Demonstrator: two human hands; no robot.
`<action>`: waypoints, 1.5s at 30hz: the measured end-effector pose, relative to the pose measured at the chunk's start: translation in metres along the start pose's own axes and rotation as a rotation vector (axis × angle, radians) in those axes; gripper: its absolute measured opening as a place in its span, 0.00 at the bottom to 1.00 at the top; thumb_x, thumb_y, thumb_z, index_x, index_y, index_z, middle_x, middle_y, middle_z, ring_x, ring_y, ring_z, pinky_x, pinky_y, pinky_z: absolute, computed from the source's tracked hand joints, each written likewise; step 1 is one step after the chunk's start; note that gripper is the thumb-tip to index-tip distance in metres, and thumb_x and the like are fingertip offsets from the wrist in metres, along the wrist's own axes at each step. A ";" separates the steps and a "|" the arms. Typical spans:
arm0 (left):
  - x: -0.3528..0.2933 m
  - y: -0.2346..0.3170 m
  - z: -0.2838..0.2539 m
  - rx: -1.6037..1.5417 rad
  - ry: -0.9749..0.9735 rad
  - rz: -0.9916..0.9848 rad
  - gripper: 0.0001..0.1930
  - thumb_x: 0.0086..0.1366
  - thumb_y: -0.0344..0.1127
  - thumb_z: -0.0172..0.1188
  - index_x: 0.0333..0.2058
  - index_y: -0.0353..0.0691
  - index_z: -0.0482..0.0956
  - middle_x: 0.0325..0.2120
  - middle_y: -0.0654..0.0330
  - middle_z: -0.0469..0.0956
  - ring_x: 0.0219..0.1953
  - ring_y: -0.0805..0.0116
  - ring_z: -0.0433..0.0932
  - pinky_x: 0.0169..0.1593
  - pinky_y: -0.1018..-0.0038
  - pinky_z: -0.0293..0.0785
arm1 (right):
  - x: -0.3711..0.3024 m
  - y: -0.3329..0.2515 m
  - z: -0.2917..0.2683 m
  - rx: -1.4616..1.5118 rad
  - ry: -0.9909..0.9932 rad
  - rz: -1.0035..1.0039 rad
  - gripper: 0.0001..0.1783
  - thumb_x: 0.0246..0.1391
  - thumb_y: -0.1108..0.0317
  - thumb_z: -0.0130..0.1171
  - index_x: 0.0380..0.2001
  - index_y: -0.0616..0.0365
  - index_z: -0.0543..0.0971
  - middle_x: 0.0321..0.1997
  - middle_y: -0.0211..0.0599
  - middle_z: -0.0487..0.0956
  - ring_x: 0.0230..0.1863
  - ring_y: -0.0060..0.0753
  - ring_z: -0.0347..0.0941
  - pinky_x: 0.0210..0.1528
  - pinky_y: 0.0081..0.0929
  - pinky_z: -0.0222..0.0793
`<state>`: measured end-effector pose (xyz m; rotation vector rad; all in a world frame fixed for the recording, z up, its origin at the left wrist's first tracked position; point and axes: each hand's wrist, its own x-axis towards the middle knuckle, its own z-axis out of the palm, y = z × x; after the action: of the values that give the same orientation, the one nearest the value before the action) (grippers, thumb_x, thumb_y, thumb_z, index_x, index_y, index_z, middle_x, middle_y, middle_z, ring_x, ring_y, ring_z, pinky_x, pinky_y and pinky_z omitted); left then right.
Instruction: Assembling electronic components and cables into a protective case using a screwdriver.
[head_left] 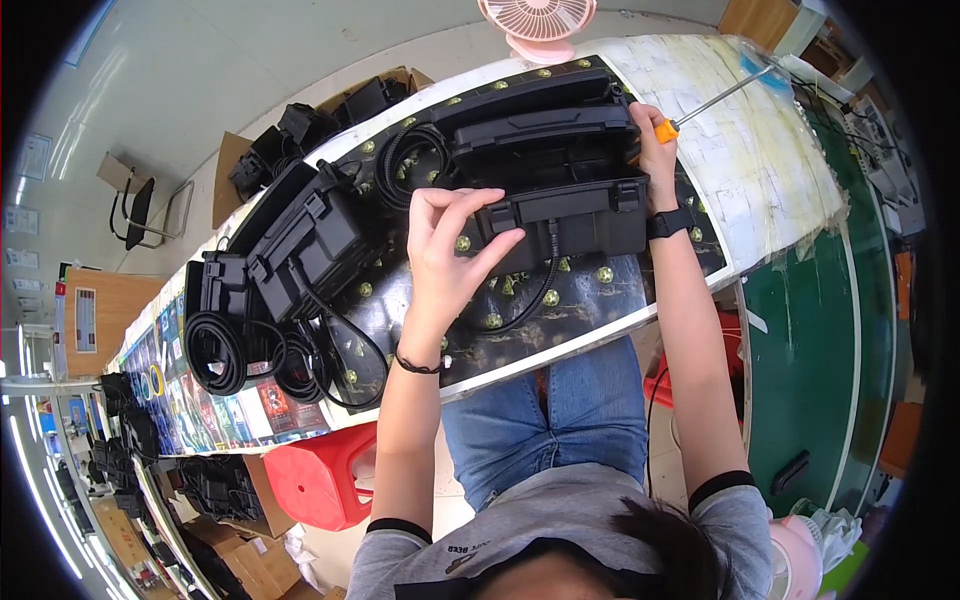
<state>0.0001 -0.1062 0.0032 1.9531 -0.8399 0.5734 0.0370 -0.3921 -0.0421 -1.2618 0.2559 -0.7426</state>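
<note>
In front of me a black plastic case [590, 215] stands with its lid [550, 135] raised, and a black cable comes out of its front. My left hand [445, 240] is at the case's front left corner, thumb and fingers apart around the latch [502, 214]. It holds nothing that I can see. At the case's right end, my right hand [656, 160] grips a screwdriver [667, 131] with an orange handle, its long metal shaft pointing up and right. That hand also lies against the case's side; some of its fingers are hidden.
More black cases [320, 235] with coiled cables [215, 352] stand to the left on the table [755, 170]. A coiled cable [412, 165] lies behind my left hand. A pink fan [540, 25] is at the far edge. Below the table is a red stool [315, 480].
</note>
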 end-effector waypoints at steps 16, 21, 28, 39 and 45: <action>-0.005 -0.003 0.011 0.025 0.198 0.058 0.23 0.38 0.33 0.79 0.38 0.43 0.85 0.37 0.62 0.73 0.39 0.67 0.77 0.42 0.73 0.76 | -0.001 0.003 0.005 -0.118 -0.021 -0.032 0.17 0.57 0.52 0.64 0.40 0.53 0.81 0.26 0.16 0.71 0.25 0.10 0.62 0.29 0.11 0.57; -0.008 -0.006 0.010 0.124 0.225 0.123 0.23 0.36 0.33 0.80 0.36 0.44 0.85 0.36 0.63 0.72 0.37 0.69 0.74 0.38 0.74 0.75 | -0.004 -0.002 0.004 -0.098 -0.172 -0.064 0.28 0.59 0.43 0.57 0.55 0.49 0.78 0.38 0.18 0.74 0.30 0.10 0.60 0.31 0.11 0.57; -0.013 -0.016 0.014 0.069 0.342 0.167 0.23 0.35 0.38 0.81 0.32 0.41 0.82 0.40 0.61 0.67 0.39 0.67 0.74 0.38 0.74 0.78 | -0.010 -0.010 0.002 -0.014 -0.296 0.021 0.32 0.58 0.42 0.57 0.57 0.54 0.76 0.51 0.24 0.78 0.47 0.12 0.70 0.47 0.13 0.65; -0.021 -0.022 0.018 -0.018 0.294 -0.022 0.21 0.38 0.42 0.80 0.27 0.41 0.79 0.51 0.56 0.61 0.41 0.64 0.75 0.39 0.75 0.81 | -0.007 -0.003 -0.011 0.237 -0.330 0.018 0.22 0.59 0.48 0.60 0.39 0.59 0.81 0.53 0.34 0.77 0.46 0.21 0.71 0.51 0.21 0.65; -0.021 -0.021 0.020 -0.025 0.342 0.107 0.17 0.47 0.45 0.76 0.30 0.42 0.83 0.56 0.54 0.60 0.45 0.61 0.72 0.40 0.73 0.79 | -0.007 -0.004 -0.008 0.251 -0.348 0.037 0.19 0.60 0.52 0.60 0.38 0.59 0.82 0.52 0.34 0.77 0.44 0.19 0.71 0.48 0.19 0.66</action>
<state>0.0026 -0.1092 -0.0320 1.7280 -0.7312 0.9258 0.0256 -0.3939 -0.0426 -1.1201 -0.0956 -0.4943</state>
